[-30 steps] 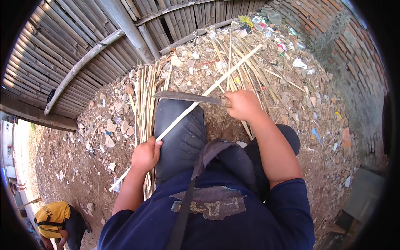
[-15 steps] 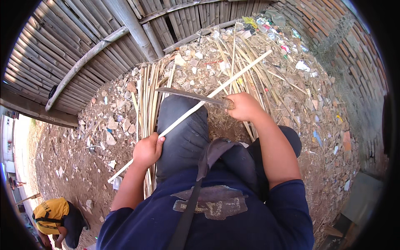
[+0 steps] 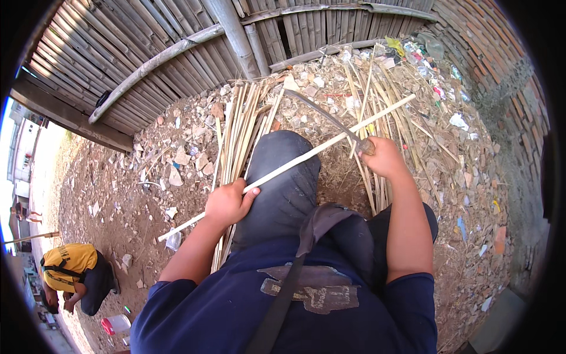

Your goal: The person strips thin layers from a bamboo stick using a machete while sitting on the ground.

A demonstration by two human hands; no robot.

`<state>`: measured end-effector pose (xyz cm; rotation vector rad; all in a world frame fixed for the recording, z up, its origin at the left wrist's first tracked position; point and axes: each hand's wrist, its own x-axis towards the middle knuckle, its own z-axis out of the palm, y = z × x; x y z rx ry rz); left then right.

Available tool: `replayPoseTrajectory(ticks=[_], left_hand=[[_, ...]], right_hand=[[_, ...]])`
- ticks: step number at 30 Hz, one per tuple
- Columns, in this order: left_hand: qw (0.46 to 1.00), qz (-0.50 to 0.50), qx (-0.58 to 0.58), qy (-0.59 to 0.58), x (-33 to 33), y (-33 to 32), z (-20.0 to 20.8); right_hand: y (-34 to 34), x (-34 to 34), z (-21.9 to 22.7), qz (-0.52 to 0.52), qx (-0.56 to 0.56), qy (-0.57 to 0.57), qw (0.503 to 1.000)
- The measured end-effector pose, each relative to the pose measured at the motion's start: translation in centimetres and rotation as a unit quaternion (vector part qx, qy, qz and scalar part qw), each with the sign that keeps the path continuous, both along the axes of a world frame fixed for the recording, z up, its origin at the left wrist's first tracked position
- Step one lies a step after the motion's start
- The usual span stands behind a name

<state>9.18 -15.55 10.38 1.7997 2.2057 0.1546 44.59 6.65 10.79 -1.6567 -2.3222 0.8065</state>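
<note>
A long pale bamboo strip (image 3: 289,166) slants across my raised left knee. My left hand (image 3: 229,203) is closed around its lower part, thumb along the top, and the short end sticks out past my wrist. My right hand (image 3: 384,158) grips the handle of a long, slightly curved knife (image 3: 323,114). The blade points up and to the left, its part near the handle crossing the strip's upper half. A bundle of split bamboo strips (image 3: 239,127) lies beside my left leg, and more loose strips (image 3: 392,100) lie beyond my right hand.
A bamboo-slat wall (image 3: 177,35) stands ahead, with a brick wall (image 3: 501,59) at the right. Broken stones and litter cover the dirt ground (image 3: 112,194). A person in a yellow shirt (image 3: 71,262) crouches at lower left, near a red-lidded clear container (image 3: 116,324).
The knife has swung from nearly level to tip-up, and my right hand has turned with it. My left hand still holds the strip. The whole view has shifted slightly, bringing the container into sight.
</note>
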Motion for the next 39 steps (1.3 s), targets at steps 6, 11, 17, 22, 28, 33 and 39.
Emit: replayPoseTrajectory(ticks=[6,11,17,22,28,33,39], left_hand=[[1.000,-0.024,0.015,0.004,-0.2,0.5,-0.1],[0.997,-0.047,0.067,-0.011,-1.4,0.5,-1.9],[0.999,-0.033,0.028,0.010,-0.9,0.5,-0.7],[0.998,-0.040,0.054,0.006,-1.7,0.6,-2.4],[0.998,-0.039,0.040,0.014,-1.7,0.4,-2.0],[0.998,-0.039,0.029,0.039,-1.2,0.9,-1.0],[0.997,-0.054,0.034,0.030,-1.3,0.1,-0.9]], right_hand=[[-1.4,-1.9,1.5,0.025,0.007,-0.041,0.999],[0.3,-0.7,0.8,0.043,-0.145,0.006,0.989],[-0.4,-0.6,0.1,-0.007,-0.082,-0.015,0.996],[1.6,1.7,-3.4,0.005,-0.111,-0.015,0.994],[-0.3,0.4,-1.7,-0.012,-0.020,0.038,0.999],[1.4,2.2,-3.2,-0.068,-0.102,-0.009,0.992],[-0.3,0.7,-1.5,-0.050,-0.021,0.002,0.999]])
